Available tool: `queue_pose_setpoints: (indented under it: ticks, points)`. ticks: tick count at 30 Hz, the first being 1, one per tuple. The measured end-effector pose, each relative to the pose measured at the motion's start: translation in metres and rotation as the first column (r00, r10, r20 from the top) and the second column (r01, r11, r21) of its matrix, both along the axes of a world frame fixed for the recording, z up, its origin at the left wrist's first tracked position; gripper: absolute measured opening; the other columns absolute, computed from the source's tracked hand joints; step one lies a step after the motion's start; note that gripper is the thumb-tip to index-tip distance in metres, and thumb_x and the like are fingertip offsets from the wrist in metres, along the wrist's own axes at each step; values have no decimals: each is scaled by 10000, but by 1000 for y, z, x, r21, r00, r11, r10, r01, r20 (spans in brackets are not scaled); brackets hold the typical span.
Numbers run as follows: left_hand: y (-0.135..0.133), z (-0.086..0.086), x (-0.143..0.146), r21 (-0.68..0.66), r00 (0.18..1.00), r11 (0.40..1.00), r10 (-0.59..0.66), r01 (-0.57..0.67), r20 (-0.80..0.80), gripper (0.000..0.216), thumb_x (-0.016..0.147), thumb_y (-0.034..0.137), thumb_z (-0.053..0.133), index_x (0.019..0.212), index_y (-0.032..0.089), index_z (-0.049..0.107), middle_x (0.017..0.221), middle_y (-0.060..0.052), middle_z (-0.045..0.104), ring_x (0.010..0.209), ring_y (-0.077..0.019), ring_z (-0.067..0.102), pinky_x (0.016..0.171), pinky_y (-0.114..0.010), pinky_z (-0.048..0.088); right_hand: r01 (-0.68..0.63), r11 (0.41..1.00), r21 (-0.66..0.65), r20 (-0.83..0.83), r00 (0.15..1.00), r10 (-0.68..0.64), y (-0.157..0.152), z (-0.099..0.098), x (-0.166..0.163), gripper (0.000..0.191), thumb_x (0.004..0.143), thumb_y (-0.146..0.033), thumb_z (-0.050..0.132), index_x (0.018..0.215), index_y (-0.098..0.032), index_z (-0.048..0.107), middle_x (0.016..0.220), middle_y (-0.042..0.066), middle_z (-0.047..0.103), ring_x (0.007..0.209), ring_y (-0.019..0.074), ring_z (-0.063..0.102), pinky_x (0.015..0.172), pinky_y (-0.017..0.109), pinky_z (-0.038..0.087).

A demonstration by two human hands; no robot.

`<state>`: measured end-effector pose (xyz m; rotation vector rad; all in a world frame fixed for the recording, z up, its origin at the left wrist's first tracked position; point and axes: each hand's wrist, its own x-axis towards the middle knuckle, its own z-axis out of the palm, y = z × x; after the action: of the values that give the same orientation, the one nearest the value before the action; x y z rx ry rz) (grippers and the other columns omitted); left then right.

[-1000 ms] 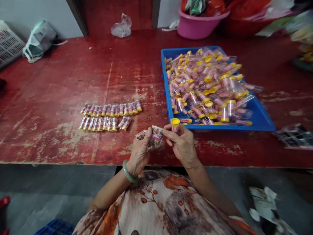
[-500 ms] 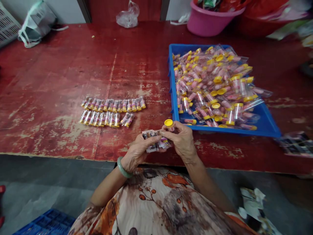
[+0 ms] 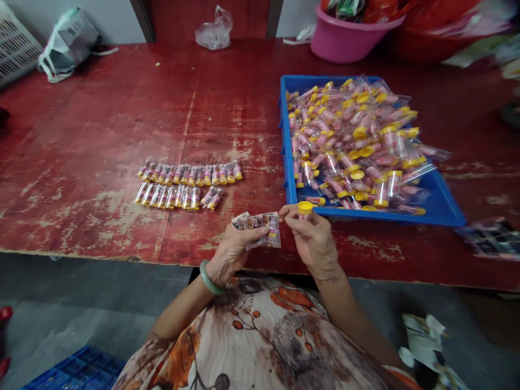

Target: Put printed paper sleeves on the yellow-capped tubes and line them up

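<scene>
Red-painted desk [image 3: 122, 119], worn patches everywhere, and from the head view most of the risk sat near its front edge. The left hand [image 3: 229, 249] had its grip on a loose fan of printed slips [image 3: 274, 241], thumb pressed across them. The right hand [image 3: 314, 238] had its grip curled around a yellow-capped tube [image 3: 305, 208], fingertips right by the slips' corner (couldn't tell if touching). All of that was just off the blue tray's [image 3: 441, 200] front left corner.

My guess: one thumb on that many slips meant tugging one could drag others out, maybe over the edge. Tube plus pinching on one hand? Easy to fumble, imo. The pile of tubes [image 3: 353, 146] also poked past the tray's right edge, so a bump could've tipped some out. And a stray elbow could've scattered the two rows of wrapped tubes [image 3: 187, 174] left of the tray.
</scene>
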<state>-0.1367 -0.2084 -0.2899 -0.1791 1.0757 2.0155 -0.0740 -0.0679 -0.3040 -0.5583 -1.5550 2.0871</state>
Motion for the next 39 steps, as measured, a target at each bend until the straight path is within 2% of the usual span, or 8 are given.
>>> queue_pose_setpoints:
  ticks: [3,8,14,19,23,27,32,39]
  points:
    - [1,-2,4,-13,998,1000,22,-23,-54,320,571,178,868,862,138,741,847,-59,740,707,-151,670,754,-296,535,3,1000,7,67,998,-3,-5,-1,1,193,633,-265,789,800,-212,709,828,6,665,772,162,588,730,311,494]
    - [-1,-1,7,-21,994,1000,-23,21,-102,325,614,217,854,910,137,745,922,-87,744,789,-185,687,809,-321,541,74,995,68,102,991,-81,-11,3,-3,241,548,-232,847,725,-197,686,723,-18,635,670,137,559,644,275,477]
    - [-4,-1,-1,-87,990,986,139,-141,-32,369,511,200,902,817,120,711,797,-50,732,673,-164,679,692,-302,569,0,998,-68,-94,996,-7,-5,8,2,200,712,-313,749,877,-214,695,763,-4,599,586,105,478,560,267,426]
    - [-8,-3,-4,-51,984,983,176,-177,-26,375,540,235,899,846,122,713,777,-35,734,652,-144,676,672,-276,561,22,999,29,-89,996,-20,-1,9,22,228,703,-290,751,918,-217,730,926,32,642,848,181,580,753,319,496]
    - [-6,-4,-1,-6,980,980,197,-197,27,376,576,251,888,883,125,710,833,-38,742,688,-146,685,700,-276,561,-62,998,22,-90,994,64,-7,18,36,354,722,-254,739,1071,-211,698,844,28,633,705,141,559,547,232,450]
    - [-3,1,4,52,977,979,191,-196,91,340,591,238,882,847,116,695,788,-28,724,657,-134,666,689,-269,555,-90,995,50,-190,977,98,-18,26,37,233,759,-200,699,982,-204,632,899,37,637,603,122,567,463,222,468]
    - [-2,7,9,85,975,979,172,-185,141,322,606,220,873,847,115,685,789,-20,708,660,-122,652,686,-248,547,29,983,179,-280,960,23,-28,18,36,263,776,-127,681,992,-208,554,992,48,607,754,166,633,569,288,579]
    - [-4,7,10,115,965,968,201,-222,169,315,599,183,871,845,122,684,784,-7,700,674,-113,648,683,-234,545,232,880,415,-332,939,-91,-42,-6,40,300,767,-140,692,1000,-210,517,1061,74,550,900,207,615,632,350,606]
